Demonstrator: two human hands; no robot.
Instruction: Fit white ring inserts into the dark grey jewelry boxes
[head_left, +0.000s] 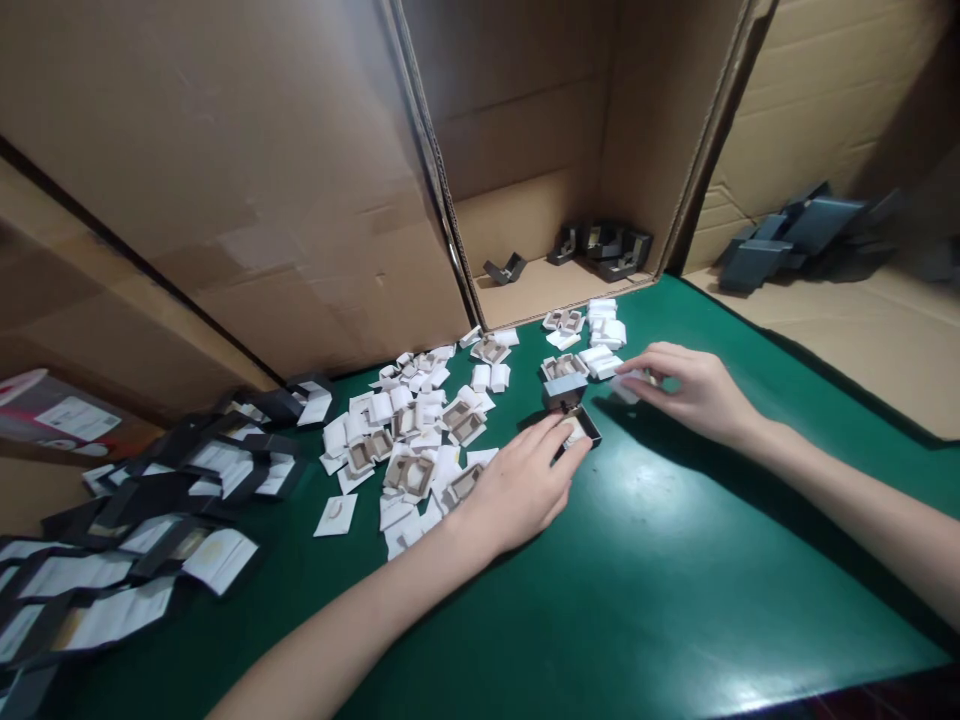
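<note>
A small dark box (pixel 587 424) stands with its lid up on the green table, a pale insert inside it. The fingers of my left hand (pixel 525 480) are at the box, with fingertips on the insert and the near side. To the right, my right hand (pixel 686 388) pinches a small, whitish, see-through piece (pixel 628 386) just above the table. White and grey-brown inserts (pixel 409 474) lie in a loose heap left of the box, and more white inserts (pixel 600 362) lie just behind it.
Open dark boxes with white papers (pixel 225 460) crowd the left side of the green table (pixel 637 590). An upright cardboard box (pixel 525 215) at the back holds several dark boxes (pixel 619 250). More closed dark boxes (pixel 821 225) lie in cardboard at the right.
</note>
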